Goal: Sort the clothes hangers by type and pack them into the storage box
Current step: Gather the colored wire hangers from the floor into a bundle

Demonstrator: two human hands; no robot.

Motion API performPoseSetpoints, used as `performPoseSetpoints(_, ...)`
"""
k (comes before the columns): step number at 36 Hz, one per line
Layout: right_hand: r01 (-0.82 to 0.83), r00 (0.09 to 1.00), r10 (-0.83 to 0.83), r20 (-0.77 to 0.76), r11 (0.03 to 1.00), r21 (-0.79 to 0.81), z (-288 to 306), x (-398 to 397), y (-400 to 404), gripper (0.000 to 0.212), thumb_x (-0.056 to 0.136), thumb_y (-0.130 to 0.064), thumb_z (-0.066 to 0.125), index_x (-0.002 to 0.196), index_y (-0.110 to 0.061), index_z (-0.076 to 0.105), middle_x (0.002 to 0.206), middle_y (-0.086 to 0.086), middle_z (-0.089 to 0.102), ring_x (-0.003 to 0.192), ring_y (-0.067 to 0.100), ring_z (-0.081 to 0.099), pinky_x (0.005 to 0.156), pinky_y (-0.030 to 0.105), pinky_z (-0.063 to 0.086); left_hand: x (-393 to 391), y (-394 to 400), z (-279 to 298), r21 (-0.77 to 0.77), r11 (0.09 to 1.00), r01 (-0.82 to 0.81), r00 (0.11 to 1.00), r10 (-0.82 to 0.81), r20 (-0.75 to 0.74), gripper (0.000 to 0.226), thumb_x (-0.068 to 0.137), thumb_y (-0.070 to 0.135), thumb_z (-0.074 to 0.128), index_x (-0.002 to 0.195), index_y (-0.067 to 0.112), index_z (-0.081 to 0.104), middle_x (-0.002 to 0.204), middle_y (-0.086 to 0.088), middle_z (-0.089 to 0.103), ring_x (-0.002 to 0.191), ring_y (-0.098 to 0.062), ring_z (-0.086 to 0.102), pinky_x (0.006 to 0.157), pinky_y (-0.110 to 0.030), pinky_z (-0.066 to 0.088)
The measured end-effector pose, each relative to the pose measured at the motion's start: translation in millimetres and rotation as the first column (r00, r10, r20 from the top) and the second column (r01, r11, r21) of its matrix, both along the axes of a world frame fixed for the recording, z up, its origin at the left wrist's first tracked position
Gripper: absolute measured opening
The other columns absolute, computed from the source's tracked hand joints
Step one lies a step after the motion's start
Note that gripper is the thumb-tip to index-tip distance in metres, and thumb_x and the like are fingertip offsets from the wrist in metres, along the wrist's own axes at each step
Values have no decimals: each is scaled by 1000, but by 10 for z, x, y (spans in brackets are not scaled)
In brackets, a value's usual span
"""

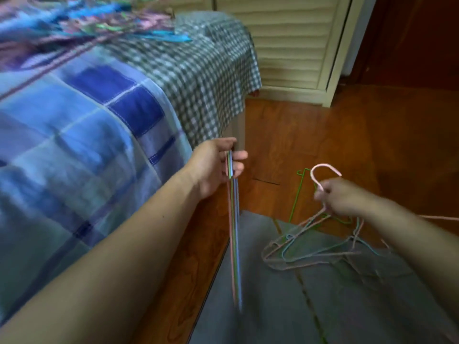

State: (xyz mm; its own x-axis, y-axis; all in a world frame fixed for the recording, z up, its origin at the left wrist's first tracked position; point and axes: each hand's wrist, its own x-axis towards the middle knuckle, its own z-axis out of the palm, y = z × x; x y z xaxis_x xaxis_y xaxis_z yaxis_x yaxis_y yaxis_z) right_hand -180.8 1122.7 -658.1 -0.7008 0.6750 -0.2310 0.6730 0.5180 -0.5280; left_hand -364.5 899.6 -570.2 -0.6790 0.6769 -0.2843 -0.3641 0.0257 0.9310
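My left hand (218, 165) grips a thin bundle of wire hangers (234, 232), pink, green and blue, hanging straight down beside the bed. My right hand (342, 197) holds a pink hanger (320, 175) just below its hook, lifted above a loose heap of pink and teal wire hangers (310, 247) lying on a grey cloth surface (273, 306). A green hanger (298, 194) lies on the wooden floor behind that heap. A blurred pile of coloured plastic hangers (104, 23) rests on the bed at the top left. No storage box can be made out.
The bed with a blue patchwork quilt (74, 145) and a green checked sheet (198, 70) fills the left side. A cream louvred cabinet door (293, 40) stands at the back. Wooden floor (347, 132) lies between the bed and the cabinet.
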Motion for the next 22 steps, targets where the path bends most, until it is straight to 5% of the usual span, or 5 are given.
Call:
performPoseSetpoints(6,285,822,-365,-438,928,-239,568,-352,21,14,104,-12,47,102,-12,60,72,7,53,54,20,53,36,22,48,64,89,43,-39,997,63,998,-63,1,23,106,27,36,118,23,56,92,-11,71,76,-22,64,74,-33,48)
performPoseSetpoints(10,195,794,-283,-538,957,-215,448,-811,-386,26,103,-3,35,93,-16,55,75,5,47,58,18,45,45,26,41,121,311,3,6,997,78,997,-78,-27,34,106,31,36,137,24,49,96,-13,74,87,-26,68,79,-35,49)
performPoseSetpoints(14,128,801,-107,-589,992,-5,395,-971,-818,20,105,-17,42,118,-12,57,90,5,59,59,6,60,51,14,44,216,444,50,69,992,110,993,-108,-40,37,105,40,41,135,23,51,102,-15,71,94,-28,66,84,-37,48)
performPoseSetpoints(18,72,814,36,-580,984,162,435,-953,-914,40,102,-31,39,141,-31,44,121,-1,61,108,20,62,96,34,49,226,453,127,109,987,117,993,-115,-22,34,103,40,45,131,22,54,104,-15,69,91,-25,67,83,-37,52)
performPoseSetpoints(22,29,908,61,-415,978,207,535,-890,-955,61,96,-12,46,150,-32,26,139,-3,48,120,22,55,91,30,42,266,470,94,90,992,91,995,-87,-56,42,99,34,56,138,20,54,110,-11,68,102,-23,63,86,-35,49)
